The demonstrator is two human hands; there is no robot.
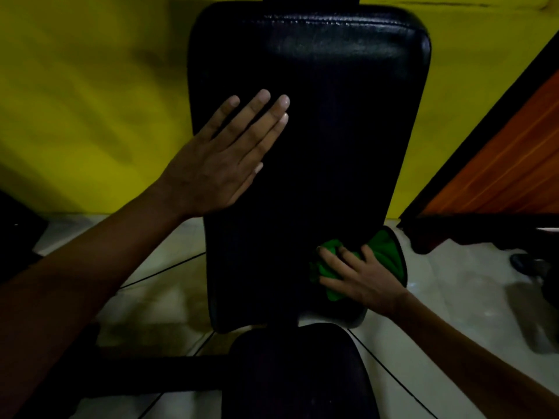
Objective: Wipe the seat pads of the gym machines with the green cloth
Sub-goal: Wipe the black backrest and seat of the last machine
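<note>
Scene: We look down on a black back pad that fills the middle of the view, with a second black seat pad below it, a narrow gap between the two.
Left hand: Our left hand lies flat on the back pad's left side, fingers straight and close together, holding nothing; the heel of the palm hangs past the pad's left edge.
Right hand: Our right hand presses the cloth onto the lower right part of the back pad, fingers spread and slightly bent over the bunched fabric.
Cloth: Green, crumpled under the right hand; one dark-hemmed flap sticks out beyond the pad's right edge over the floor.
Pad edges: The back pad's top corners are rounded and catch a dull shine; its sides taper inward toward the bottom. The lower left corner sits bare, well apart from both hands.
Open room: The pad's centre and upper right are uncovered by either hand. Pale tiled floor shows on both sides of the pad.
Surroundings: A yellow wall stands behind the pad. An orange panel with a dark frame slants in at the right. Thin dark cables cross the floor on both sides of the pads; a dark bar runs left from the seat pad.
</note>
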